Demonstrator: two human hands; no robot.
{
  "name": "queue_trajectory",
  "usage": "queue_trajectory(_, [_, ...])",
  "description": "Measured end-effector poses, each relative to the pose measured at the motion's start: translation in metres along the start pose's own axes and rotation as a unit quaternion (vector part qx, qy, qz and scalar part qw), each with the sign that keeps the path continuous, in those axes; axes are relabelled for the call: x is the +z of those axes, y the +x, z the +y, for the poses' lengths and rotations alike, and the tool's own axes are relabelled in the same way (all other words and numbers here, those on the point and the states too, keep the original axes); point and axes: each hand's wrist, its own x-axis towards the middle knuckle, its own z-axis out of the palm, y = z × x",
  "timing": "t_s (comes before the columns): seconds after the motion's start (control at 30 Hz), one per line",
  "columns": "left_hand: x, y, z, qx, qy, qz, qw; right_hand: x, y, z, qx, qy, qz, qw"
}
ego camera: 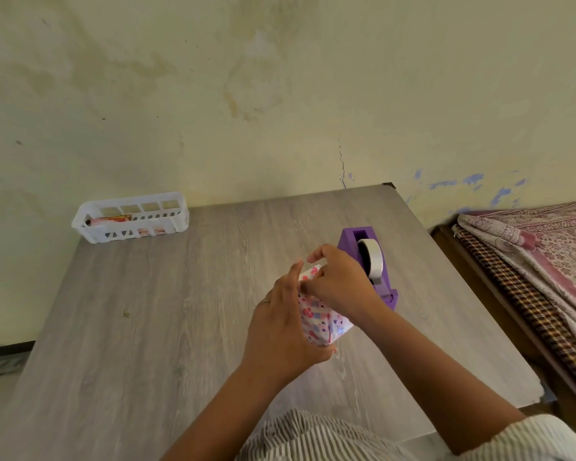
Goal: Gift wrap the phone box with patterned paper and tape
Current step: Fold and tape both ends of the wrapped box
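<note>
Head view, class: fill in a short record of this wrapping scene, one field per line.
Surface: grey wood-grain table
Wrapped box: upright in patterned paper, held between both hands
Left hand: grips the box's side
Right hand: pinches the paper at the top end
Tape dispenser: purple, behind the right hand
Basket: white, far left corner, packets inside

A lived-in room at home, I'd say a bedroom.

From my feed: a stained, cracked wall with flaking blue paint at 2 o'clock, a wood-grain table pushed against it, and at 3 o'clock a bed with patterned bedding just beside the table.
</note>
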Motion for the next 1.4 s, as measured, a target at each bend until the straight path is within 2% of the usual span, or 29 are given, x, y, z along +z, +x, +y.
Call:
queue_trajectory(0.23, [0.002, -0.002, -0.005, -0.006, 0.018, 0.014, 1.0, -0.006, 0.0, 0.005, 0.022, -0.121, -0.005, 0.992])
queue_trajectory(0.4, [0.006, -0.001, -0.005, 0.004, 0.069, 0.034, 0.997, -0.015, -0.005, 0.014, 0.054, -0.08, -0.057, 0.994])
queue_trajectory(0.5, [0.009, 0.0, -0.007, 0.02, 0.116, 0.016, 0.993, -0.029, -0.014, 0.012, 0.014, -0.131, -0.087, 0.987])
queue_trajectory(0.6, [0.014, 0.002, -0.006, 0.023, 0.109, -0.005, 0.994, -0.033, -0.025, 0.007, -0.072, -0.24, -0.04, 0.967])
queue_trajectory(0.67, [0.018, 0.002, -0.006, 0.001, 0.075, -0.034, 0.997, -0.028, -0.032, 0.009, -0.091, -0.247, -0.026, 0.964])
queue_trajectory(0.77, [0.018, 0.002, -0.011, -0.013, 0.025, -0.022, 0.999, -0.01, -0.038, 0.017, -0.066, -0.18, -0.066, 0.979])
queue_trajectory(0.8, [0.013, 0.003, -0.01, -0.024, 0.001, -0.042, 0.999, -0.004, -0.039, 0.02, -0.058, -0.145, -0.069, 0.985])
queue_trajectory(0.9, [0.006, 0.001, -0.007, -0.033, 0.02, -0.106, 0.994, 0.005, -0.038, 0.028, -0.05, -0.068, -0.014, 0.996])
queue_trajectory(1.03, [0.011, -0.01, -0.02, -0.02, 0.024, -0.106, 0.994, -0.002, -0.032, 0.047, -0.019, 0.07, 0.029, 0.997])
queue_trajectory(1.13, [0.016, -0.022, -0.042, -0.041, 0.048, -0.103, 0.993, -0.009, -0.029, 0.061, 0.06, 0.291, 0.032, 0.954])
queue_trajectory(1.23, [0.01, -0.028, -0.051, -0.084, 0.022, -0.03, 0.996, -0.015, -0.029, 0.073, 0.124, 0.426, -0.005, 0.896])
queue_trajectory(1.3, [0.003, -0.029, -0.049, -0.146, -0.053, 0.027, 0.987, -0.017, -0.03, 0.08, 0.114, 0.47, -0.036, 0.875])
queue_trajectory(1.33, [-0.002, -0.027, -0.048, -0.183, -0.14, 0.035, 0.972, -0.018, -0.03, 0.083, 0.105, 0.484, -0.049, 0.867])
queue_trajectory(1.4, [-0.009, -0.025, -0.045, -0.222, -0.323, 0.031, 0.92, -0.018, -0.031, 0.087, 0.091, 0.495, -0.069, 0.861])
